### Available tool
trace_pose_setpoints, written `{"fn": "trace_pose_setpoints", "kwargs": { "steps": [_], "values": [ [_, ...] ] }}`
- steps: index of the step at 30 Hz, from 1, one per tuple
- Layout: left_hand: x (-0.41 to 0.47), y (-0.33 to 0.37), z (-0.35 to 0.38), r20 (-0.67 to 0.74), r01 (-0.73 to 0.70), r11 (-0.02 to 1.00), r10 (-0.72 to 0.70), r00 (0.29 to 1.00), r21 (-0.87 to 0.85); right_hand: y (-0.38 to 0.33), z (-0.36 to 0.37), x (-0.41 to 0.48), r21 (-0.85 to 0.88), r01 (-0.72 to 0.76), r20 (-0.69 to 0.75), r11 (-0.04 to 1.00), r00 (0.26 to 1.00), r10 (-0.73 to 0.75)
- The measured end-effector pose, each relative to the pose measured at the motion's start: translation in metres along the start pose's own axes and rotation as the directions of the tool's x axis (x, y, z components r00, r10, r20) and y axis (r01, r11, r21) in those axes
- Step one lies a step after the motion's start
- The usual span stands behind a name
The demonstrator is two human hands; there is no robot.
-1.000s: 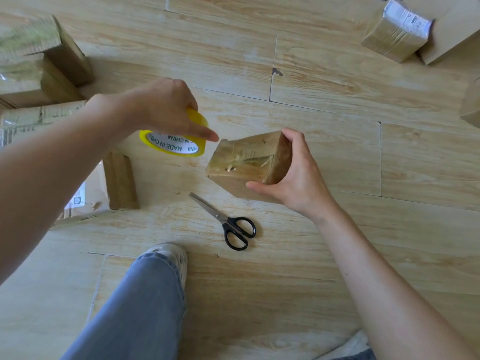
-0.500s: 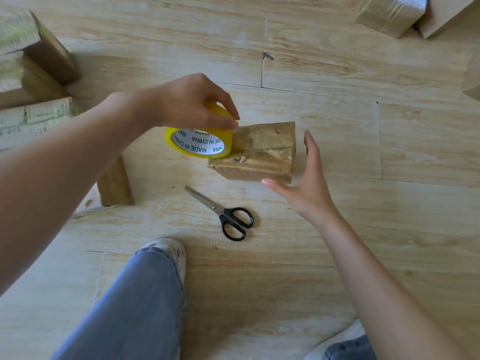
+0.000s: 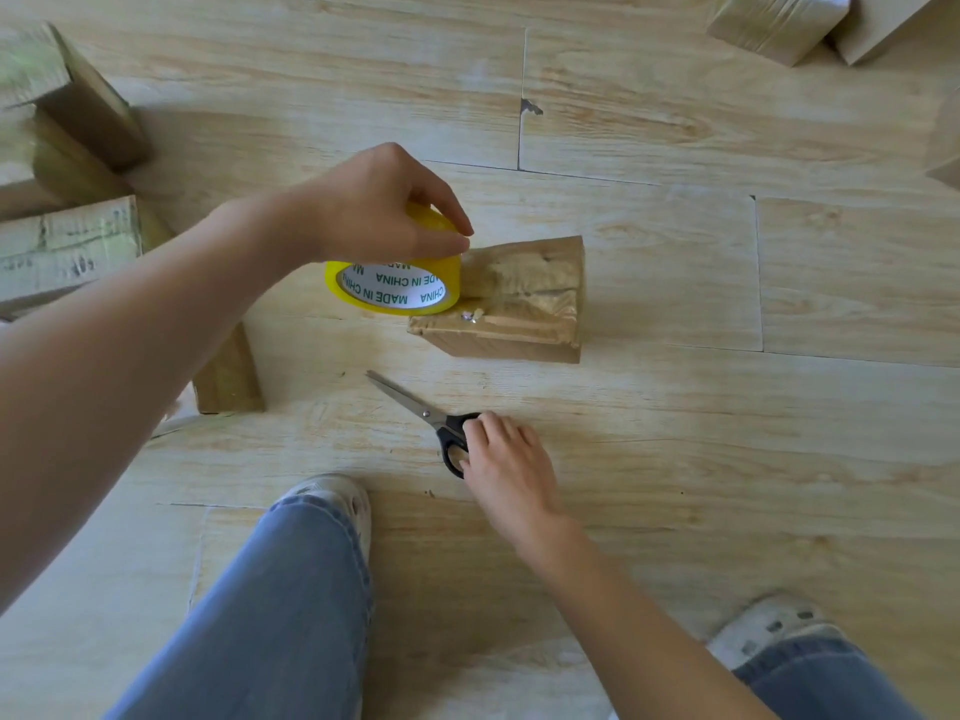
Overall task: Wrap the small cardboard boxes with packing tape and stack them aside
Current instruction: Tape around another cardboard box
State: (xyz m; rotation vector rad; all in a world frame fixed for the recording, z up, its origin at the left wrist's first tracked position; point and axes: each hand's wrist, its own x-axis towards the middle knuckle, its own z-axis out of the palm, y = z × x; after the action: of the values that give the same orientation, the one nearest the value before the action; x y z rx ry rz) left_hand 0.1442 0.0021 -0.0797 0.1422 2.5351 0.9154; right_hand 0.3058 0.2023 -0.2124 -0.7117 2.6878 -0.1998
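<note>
Small cardboard box (image 3: 514, 304): it sits on the wooden floor (image 3: 727, 433) a little right of the frame's centre. It lies flat, and glossy tape already wrinkles across its top face.
Tape roll (image 3: 395, 291): yellow, with a white printed core. It is tipped on edge against the left end of the box and touches its top corner.
Left hand (image 3: 379, 210): it comes in from the left edge of the frame and is set over the roll from above.
Left fingers (image 3: 452, 220): curled round the roll's rim, with thumb and forefinger meeting at the side nearest the box and clamped on the roll.
Scissors (image 3: 415, 402): they lie flat on the floor just below the box, blades together and pointing to the upper left, black handles to the lower right.
Right hand (image 3: 504, 470): it reaches in from the lower right, well apart from the box.
Right fingers (image 3: 480, 428): bent down over the upper handle loop, with the thumb against the lower loop, so they close on the handles.
Wrapped boxes (image 3: 67, 246): piled at the left edge, with one more partly hidden behind the left forearm.
Taped box (image 3: 774, 23): upper right corner, touching a plain cardboard piece (image 3: 883, 23).
Jeans leg (image 3: 270, 615): bottom centre, ending in a pale shoe (image 3: 332, 498) just left of the right hand.
</note>
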Motion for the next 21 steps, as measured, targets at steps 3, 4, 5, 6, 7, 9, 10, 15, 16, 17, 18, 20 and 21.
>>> {"fn": "trace_pose_setpoints", "kwargs": {
  "steps": [3, 4, 5, 6, 7, 9, 10, 15, 16, 17, 18, 20, 21],
  "values": [
    [0.000, 0.001, 0.000, -0.004, 0.015, 1.000, -0.015, 1.000, -0.016, -0.001, 0.000, 0.004, -0.038, 0.006, 0.046, 0.999, 0.999, -0.005],
    [0.000, 0.002, 0.000, -0.003, 0.018, 1.000, -0.018, 1.000, -0.011, 0.000, -0.001, 0.006, -0.023, -0.014, 0.053, 1.000, 0.998, 0.015],
    [0.000, 0.002, 0.000, -0.004, 0.019, 1.000, -0.019, 1.000, -0.009, 0.002, -0.005, 0.006, 0.006, -0.050, 0.049, 0.999, 0.998, 0.050],
    [0.000, 0.003, 0.000, -0.007, 0.021, 1.000, -0.021, 1.000, -0.008, 0.004, -0.010, 0.006, 0.072, -0.099, 0.043, 0.992, 0.994, 0.096],
    [0.000, 0.004, 0.000, -0.014, 0.023, 1.000, -0.024, 1.000, -0.009, 0.009, -0.016, 0.005, 0.180, -0.151, 0.060, 0.972, 0.988, 0.143],
    [0.001, 0.005, 0.001, -0.039, 0.027, 0.999, -0.028, 0.999, -0.028, 0.020, -0.026, 0.000, 0.442, -0.250, 0.187, 0.862, 0.965, 0.184],
    [0.002, 0.006, 0.002, -0.056, 0.028, 0.999, -0.031, 0.998, -0.043, 0.026, -0.031, -0.004, 0.558, -0.292, 0.248, 0.777, 0.952, 0.180],
    [0.005, 0.006, 0.002, -0.131, 0.068, 0.994, -0.079, 0.988, -0.091, 0.038, -0.048, -0.015, 0.858, -0.342, 0.312, 0.384, 0.940, 0.139],
    [0.005, 0.006, 0.001, -0.139, 0.070, 0.993, -0.083, 0.987, -0.094, 0.039, -0.052, -0.016, 0.879, -0.349, 0.322, 0.326, 0.937, 0.136],
    [0.006, 0.006, 0.000, -0.143, 0.071, 0.993, -0.084, 0.986, -0.097, 0.040, -0.055, -0.016, 0.893, -0.357, 0.333, 0.274, 0.934, 0.133],
    [0.007, 0.006, -0.001, -0.144, 0.073, 0.992, -0.087, 0.986, -0.100, 0.041, -0.059, -0.015, 0.902, -0.367, 0.347, 0.228, 0.930, 0.122],
    [0.008, 0.005, -0.003, -0.140, 0.082, 0.992, -0.095, 0.986, -0.098, 0.046, -0.069, -0.014, 0.903, -0.386, 0.381, 0.190, 0.922, 0.065],
    [0.008, 0.005, -0.004, -0.138, 0.086, 0.992, -0.099, 0.985, -0.097, 0.049, -0.074, -0.013, 0.896, -0.398, 0.401, 0.196, 0.916, 0.024]
  ]
}}
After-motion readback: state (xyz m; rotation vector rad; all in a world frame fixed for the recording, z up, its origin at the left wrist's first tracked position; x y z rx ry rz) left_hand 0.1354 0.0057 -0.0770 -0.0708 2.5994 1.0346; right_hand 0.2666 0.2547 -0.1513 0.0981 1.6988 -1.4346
